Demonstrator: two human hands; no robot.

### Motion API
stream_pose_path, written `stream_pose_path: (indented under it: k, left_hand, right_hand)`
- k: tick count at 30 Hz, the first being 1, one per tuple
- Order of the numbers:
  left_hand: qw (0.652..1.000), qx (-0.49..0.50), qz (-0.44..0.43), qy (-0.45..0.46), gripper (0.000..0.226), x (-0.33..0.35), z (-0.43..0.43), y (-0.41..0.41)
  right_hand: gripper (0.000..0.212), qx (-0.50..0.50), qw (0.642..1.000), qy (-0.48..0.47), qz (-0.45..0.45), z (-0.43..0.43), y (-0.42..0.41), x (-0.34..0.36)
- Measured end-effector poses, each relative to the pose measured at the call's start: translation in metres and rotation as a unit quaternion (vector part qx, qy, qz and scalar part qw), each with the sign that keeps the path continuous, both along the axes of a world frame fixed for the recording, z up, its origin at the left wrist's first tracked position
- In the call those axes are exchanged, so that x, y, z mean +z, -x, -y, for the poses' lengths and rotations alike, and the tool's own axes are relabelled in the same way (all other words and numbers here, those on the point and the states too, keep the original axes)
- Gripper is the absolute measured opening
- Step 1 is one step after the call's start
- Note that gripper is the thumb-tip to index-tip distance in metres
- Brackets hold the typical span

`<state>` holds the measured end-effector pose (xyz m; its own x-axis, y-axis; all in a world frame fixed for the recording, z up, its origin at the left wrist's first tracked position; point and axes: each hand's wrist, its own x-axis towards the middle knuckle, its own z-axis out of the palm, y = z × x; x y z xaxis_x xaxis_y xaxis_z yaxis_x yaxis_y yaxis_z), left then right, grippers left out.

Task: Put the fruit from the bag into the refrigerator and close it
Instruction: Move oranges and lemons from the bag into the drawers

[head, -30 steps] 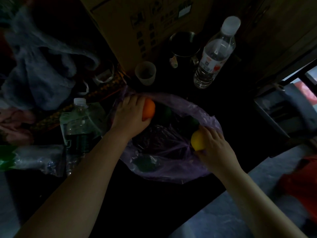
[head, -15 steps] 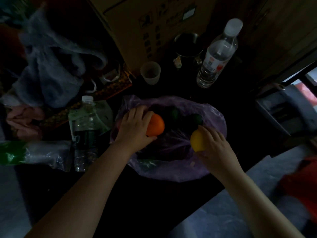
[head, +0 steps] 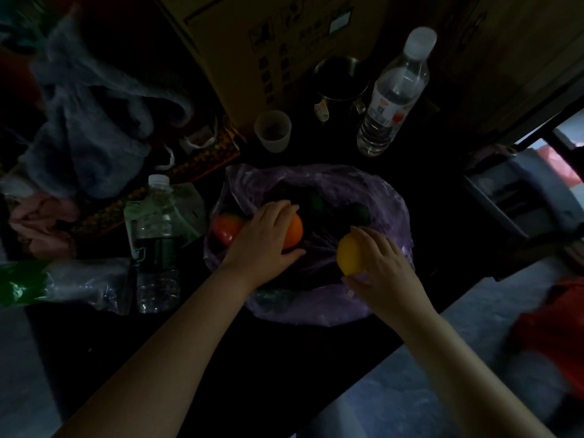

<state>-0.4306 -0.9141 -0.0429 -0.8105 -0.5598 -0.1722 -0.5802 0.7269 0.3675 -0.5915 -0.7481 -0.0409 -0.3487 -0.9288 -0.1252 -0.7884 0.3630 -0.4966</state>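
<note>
The left hand (head: 264, 240) holds an orange (head: 293, 230) over the open mouth of the purple plastic bag (head: 392, 197), its fingers curled over the top of the fruit and the thumb hooked round the near side. A second ago this hand and the orange were at the bag's far left rim; they have since come towards the middle of the opening, and in the last half second the hand has slid a little further to the right. That shift uncovers a red-orange fruit (head: 226, 229) lying inside the left side of the bag, which the hand hid before. The right hand (head: 380, 268) grips a yellow fruit (head: 350, 254) at the bag's near right side, fingers wrapped over it and thumb beneath; it sits almost where it was, only slightly nearer the left hand, and the two fruits stay apart. Dark green fruits (head: 359, 213) lie deep in the bag beyond both hands, hard to make out in the dim light. The bag rests on the dark tabletop (head: 221, 349) as before, with a plastic cup (head: 272, 131) and an upright water bottle (head: 395, 93) beyond it and a second bottle (head: 156, 245) to its left, all unmoved.
</note>
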Motion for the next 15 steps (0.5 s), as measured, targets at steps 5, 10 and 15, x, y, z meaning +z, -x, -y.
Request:
stream_pose_path:
  k: [5, 10, 15]
  left_hand:
    - [0.998, 0.039, 0.042, 0.010, 0.085, -0.004, 0.002, 0.004]
    - [0.999, 0.015, 0.044, 0.015, 0.075, -0.003, 0.001, 0.000]
    - [1.000, 0.013, 0.012, 0.009, 0.072, 0.017, -0.008, -0.004]
  right_hand:
    - [0.085, -0.005, 1.000, -0.001, 0.007, 0.002, -0.003, 0.001]
    - [0.087, -0.025, 0.999, -0.009, 0.023, 0.005, -0.010, 0.008]
    - [0.088, -0.032, 0.999, 0.005, 0.031, 0.003, -0.018, 0.023]
